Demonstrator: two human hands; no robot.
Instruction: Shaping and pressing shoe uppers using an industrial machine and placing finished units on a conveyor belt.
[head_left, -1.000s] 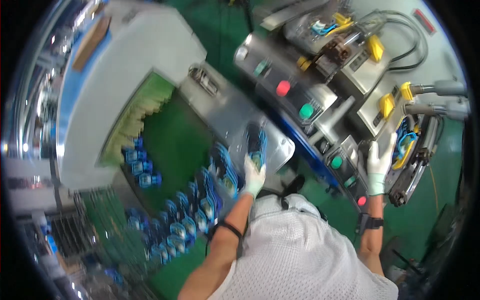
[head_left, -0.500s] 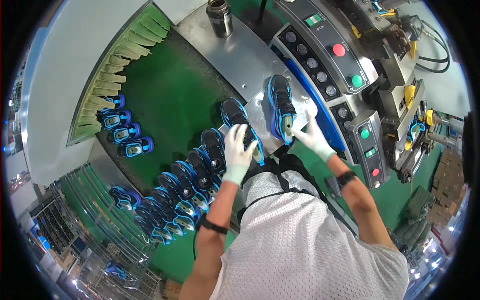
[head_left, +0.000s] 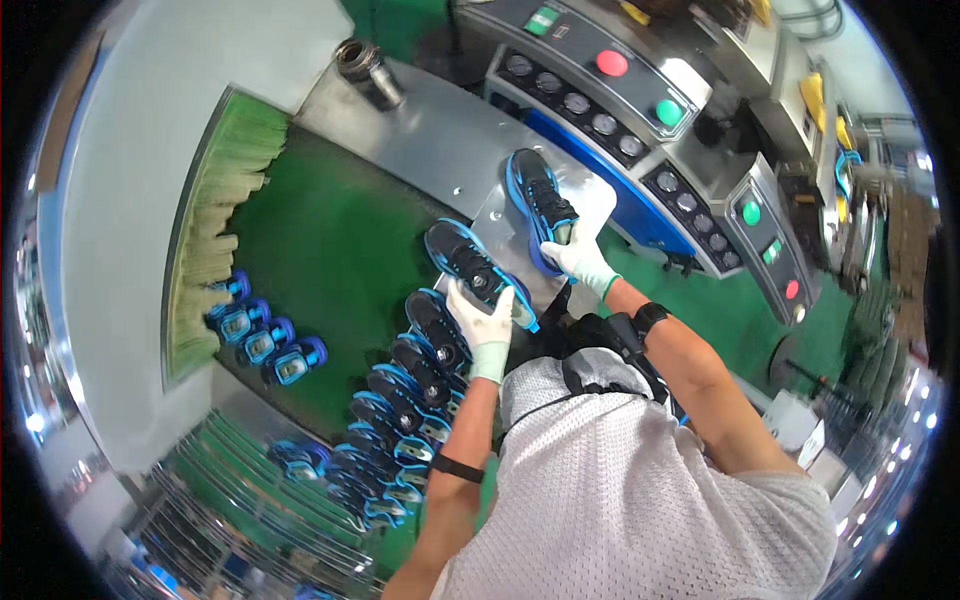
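Head view: left hand (head_left: 482, 325) and right hand (head_left: 585, 262) each at a shoe

Both hands wear pale gloves. The right grasps the heel end of the farther shoe (head_left: 535, 188), black with blue trim, thumb and fingers curled about it. The left has its thumb and fingers spread against the rear half of the nearer shoe (head_left: 458, 248); I cannot tell how firmly it grips.

The farther shoe is at the near end of the metal counter (head_left: 430, 140), toe pointing away from the person. The nearer shoe overlaps the counter's left edge, close to the same end; whether it rests there or is raised I cannot tell.

Beyond the left hand, a slanting row of similar shoes (head_left: 400, 400) runs along the near edge of the green belt (head_left: 330, 230). Four more shoes (head_left: 265, 340) sit by a fringed curtain (head_left: 205, 260) at the belt's left edge. A dark, open-mouthed bottle (head_left: 372, 78) stands at the counter's far end. Along the counter's right edge is a machine panel (head_left: 640, 85) with gauges (head_left: 576, 103) and red and green buttons.
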